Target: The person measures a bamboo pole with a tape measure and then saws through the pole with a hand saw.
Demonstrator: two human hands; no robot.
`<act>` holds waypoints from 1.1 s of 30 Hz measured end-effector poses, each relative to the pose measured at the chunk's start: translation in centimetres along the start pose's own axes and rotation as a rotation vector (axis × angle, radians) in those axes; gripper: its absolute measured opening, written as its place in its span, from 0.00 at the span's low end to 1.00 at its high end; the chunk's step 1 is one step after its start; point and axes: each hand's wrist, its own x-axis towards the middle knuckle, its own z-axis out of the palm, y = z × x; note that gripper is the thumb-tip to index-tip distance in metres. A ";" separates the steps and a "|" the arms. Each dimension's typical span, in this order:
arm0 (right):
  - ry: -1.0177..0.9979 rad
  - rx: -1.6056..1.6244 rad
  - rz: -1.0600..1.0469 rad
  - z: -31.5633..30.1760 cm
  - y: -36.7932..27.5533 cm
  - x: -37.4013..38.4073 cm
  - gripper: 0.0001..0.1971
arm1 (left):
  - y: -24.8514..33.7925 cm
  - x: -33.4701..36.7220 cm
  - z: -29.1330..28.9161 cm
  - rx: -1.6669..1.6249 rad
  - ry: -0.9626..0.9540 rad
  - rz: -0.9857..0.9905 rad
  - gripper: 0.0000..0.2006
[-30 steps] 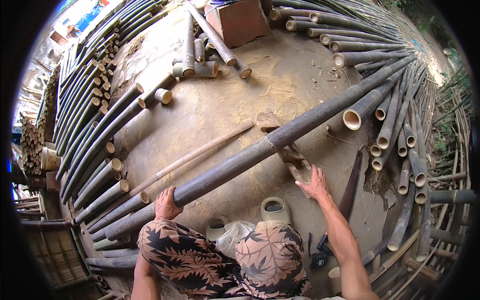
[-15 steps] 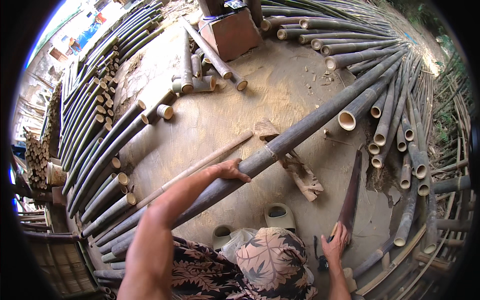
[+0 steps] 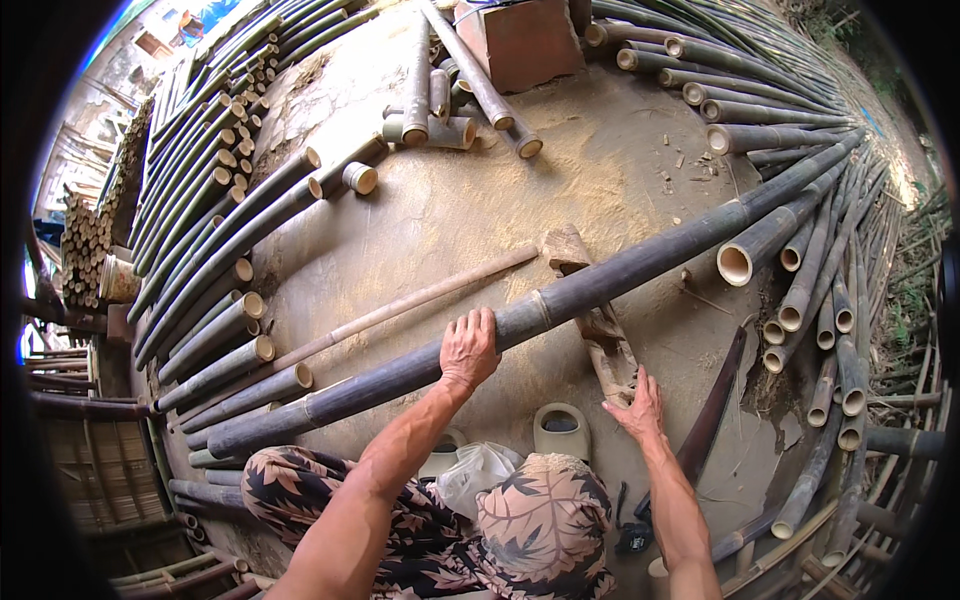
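A long dark bamboo pole (image 3: 600,285) lies slantwise across the earth floor, resting on a rough wooden block (image 3: 585,300). My left hand (image 3: 468,348) lies over the pole near its middle, fingers curled on top of it. My right hand (image 3: 634,408) is spread on the near end of the wooden block, fingers apart, holding nothing. A thinner pale pole (image 3: 400,305) lies just beyond the dark pole. My knees in flowered cloth (image 3: 540,520) fill the lower edge.
Stacked bamboo poles (image 3: 210,230) line the left side and more poles (image 3: 820,260) fan along the right. Short cut pieces (image 3: 430,120) and a reddish box (image 3: 520,40) sit at the back. A dark curved blade (image 3: 712,410) and two sandals (image 3: 560,432) lie near my feet.
My left hand has moved up the pole from its low end to its middle. My right hand dropped toward the blade, then came back onto the wooden block.
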 end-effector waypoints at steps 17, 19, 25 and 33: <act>0.036 -0.260 0.333 3.3 8.8 -28.5 0.38 | 1.3 -1.7 -1.9 -0.085 -0.193 -0.075 0.36; 0.075 -0.212 0.303 3.3 9.3 -28.2 0.41 | 1.2 0.0 -2.5 -0.172 -0.387 -0.152 0.37; -0.052 -0.063 0.336 0.8 10.2 -25.5 0.56 | 2.9 1.2 -2.1 -0.107 -0.379 -0.189 0.39; 0.437 0.067 -0.093 -4.2 6.2 -28.7 0.34 | 4.7 0.2 -1.7 -0.116 -0.397 -0.289 0.38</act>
